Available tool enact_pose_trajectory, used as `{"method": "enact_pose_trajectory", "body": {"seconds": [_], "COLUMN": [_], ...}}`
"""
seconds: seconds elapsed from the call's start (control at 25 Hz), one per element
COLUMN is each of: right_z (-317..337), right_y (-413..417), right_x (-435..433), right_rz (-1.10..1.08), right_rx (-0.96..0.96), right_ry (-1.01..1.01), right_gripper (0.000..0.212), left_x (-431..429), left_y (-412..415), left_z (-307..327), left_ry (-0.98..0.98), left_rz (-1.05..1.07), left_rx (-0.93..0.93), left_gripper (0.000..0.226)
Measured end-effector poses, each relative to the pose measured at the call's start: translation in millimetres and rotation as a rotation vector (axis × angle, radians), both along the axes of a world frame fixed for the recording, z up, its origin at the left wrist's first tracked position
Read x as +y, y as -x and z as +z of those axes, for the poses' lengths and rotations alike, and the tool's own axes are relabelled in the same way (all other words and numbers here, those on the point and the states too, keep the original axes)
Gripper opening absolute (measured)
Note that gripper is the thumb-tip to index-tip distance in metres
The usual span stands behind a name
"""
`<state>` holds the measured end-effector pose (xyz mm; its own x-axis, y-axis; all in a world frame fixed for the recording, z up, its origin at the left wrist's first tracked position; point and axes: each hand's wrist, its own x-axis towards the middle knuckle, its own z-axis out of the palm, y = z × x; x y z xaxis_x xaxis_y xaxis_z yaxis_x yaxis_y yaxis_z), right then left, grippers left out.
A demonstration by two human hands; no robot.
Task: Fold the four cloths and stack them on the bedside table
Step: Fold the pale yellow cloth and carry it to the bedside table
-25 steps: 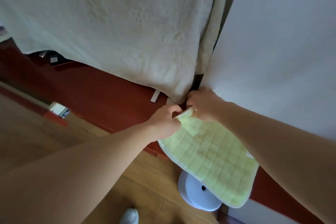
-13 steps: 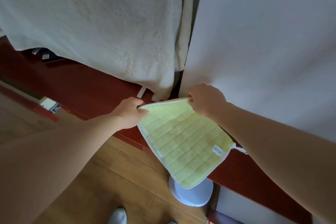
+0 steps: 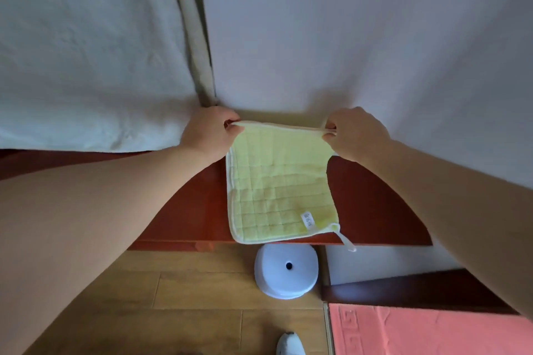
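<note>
Head view: yellow quilted cloth (image 3: 277,181) hangs flat in the air in front of the bed's wooden side rail (image 3: 375,202), its top edge at the mattress edge. Left hand (image 3: 212,131) and right hand (image 3: 354,131) each pinch one top corner, fingers (image 3: 230,127) clenched on the hem. Looks light, soft and limp, not slippery. The bound hem should give a firm hold at the corners. Loose hang loop (image 3: 346,241) at the lower right corner could snag. White sheet (image 3: 346,37) just beyond offers flat open room. White round stool (image 3: 285,271) on the floor below. Pink cloth (image 3: 418,331), likely another of the four, lies well apart.
</note>
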<state>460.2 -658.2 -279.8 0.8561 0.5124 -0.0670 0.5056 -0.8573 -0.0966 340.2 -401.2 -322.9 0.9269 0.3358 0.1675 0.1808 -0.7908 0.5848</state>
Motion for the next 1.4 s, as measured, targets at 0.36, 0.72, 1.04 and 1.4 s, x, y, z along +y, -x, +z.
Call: {"method": "enact_pose_trajectory", "body": {"seconds": [0.36, 0.72, 1.04, 1.4], "right_z": [-32, -38, -61, -106], "right_y": [26, 48, 96, 115], "right_x": [-59, -74, -94, -103], "right_rz": [-0.191, -0.029, 0.061, -0.126], "right_rx": [0.039, 0.105, 0.186, 0.222], "right_ry": [-0.082, -0.109, -0.062, -0.156], "right_gripper": [0.020, 0.009, 0.010, 0.012], "left_x": [-33, -36, -46, -62], "left_y": [-7, 31, 83, 97], "left_z": [-3, -12, -43, -75], "left_ry": [-0.156, -0.168, -0.174, -0.239], "left_rz": [-0.207, -0.206, -0.227, -0.118], "left_rx": [0.122, 0.130, 0.198, 0.211], "left_gripper": [0.009, 0.007, 0.021, 0.010]}}
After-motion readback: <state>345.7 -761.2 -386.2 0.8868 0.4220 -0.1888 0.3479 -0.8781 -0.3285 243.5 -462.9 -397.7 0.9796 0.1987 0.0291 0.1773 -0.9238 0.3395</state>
